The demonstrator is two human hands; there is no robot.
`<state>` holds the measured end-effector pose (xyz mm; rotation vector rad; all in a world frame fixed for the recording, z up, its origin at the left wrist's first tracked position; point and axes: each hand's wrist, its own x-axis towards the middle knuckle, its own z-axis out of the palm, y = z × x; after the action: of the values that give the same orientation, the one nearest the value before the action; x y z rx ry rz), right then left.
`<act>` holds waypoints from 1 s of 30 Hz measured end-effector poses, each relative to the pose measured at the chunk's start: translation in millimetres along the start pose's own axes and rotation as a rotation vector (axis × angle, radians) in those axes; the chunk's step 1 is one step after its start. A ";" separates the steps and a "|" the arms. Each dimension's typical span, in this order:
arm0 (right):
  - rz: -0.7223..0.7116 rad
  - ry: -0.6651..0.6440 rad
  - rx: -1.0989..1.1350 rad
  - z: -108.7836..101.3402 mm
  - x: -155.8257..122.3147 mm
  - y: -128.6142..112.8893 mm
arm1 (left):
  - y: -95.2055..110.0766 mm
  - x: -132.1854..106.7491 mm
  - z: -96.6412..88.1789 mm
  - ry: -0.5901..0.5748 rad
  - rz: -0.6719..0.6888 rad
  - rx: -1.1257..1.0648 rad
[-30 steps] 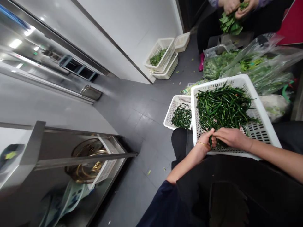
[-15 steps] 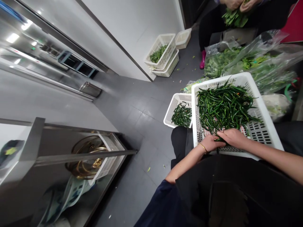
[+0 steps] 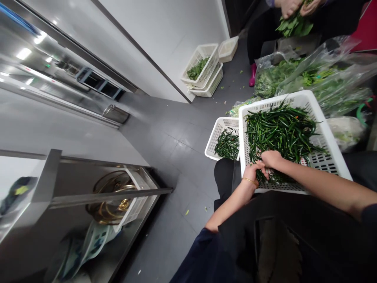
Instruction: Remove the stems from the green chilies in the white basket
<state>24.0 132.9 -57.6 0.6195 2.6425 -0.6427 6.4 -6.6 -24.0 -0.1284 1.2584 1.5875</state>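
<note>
A white slotted plastic basket (image 3: 330,131) rests on my lap, tilted, with a heap of long green chili peppers (image 3: 282,127) in it. My left hand (image 3: 252,173), a thin bangle on its wrist, is closed around a few green chilies at the basket's near left corner. Against its fingers, my right hand (image 3: 271,159) is closed in a pinch; what lies between its fingertips is hidden. Left of the large basket, a smaller white basket (image 3: 214,135) on the floor holds more green chilies (image 3: 228,143).
Plastic bags of leafy greens (image 3: 271,76) lie beyond the basket. A co-worker's hands (image 3: 297,6) hold leafy greens at the top right. Stacked white baskets (image 3: 207,88) stand by the wall. On the left is a metal shelf (image 3: 108,196) with pans and baskets.
Both hands have shifted a little left within the basket. My right hand has lifted slightly and moved up the basket, and its fingers are now more curled. The camera view has moved slightly.
</note>
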 end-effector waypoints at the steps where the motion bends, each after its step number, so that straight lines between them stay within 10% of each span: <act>1: 0.011 0.003 -0.005 -1.8 -3.6 5.8 | -1.1 0.9 1.1 0.009 -0.001 0.018; 10: -0.072 -0.078 1.065 -2.6 -84.6 40.8 | -2.4 3.4 24.8 -0.090 0.063 0.018; 23: -0.309 0.344 -0.045 -1.7 -101.6 35.9 | -7.6 -7.7 18.6 -0.119 -0.047 0.323; 30: -0.137 0.159 0.373 -16.6 -95.4 61.9 | -4.5 -13.1 18.4 -0.203 -0.056 0.515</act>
<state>130.8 159.5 -24.5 0.6146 2.7486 -1.1909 24.4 -1.6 -10.5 0.3123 1.4438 1.1530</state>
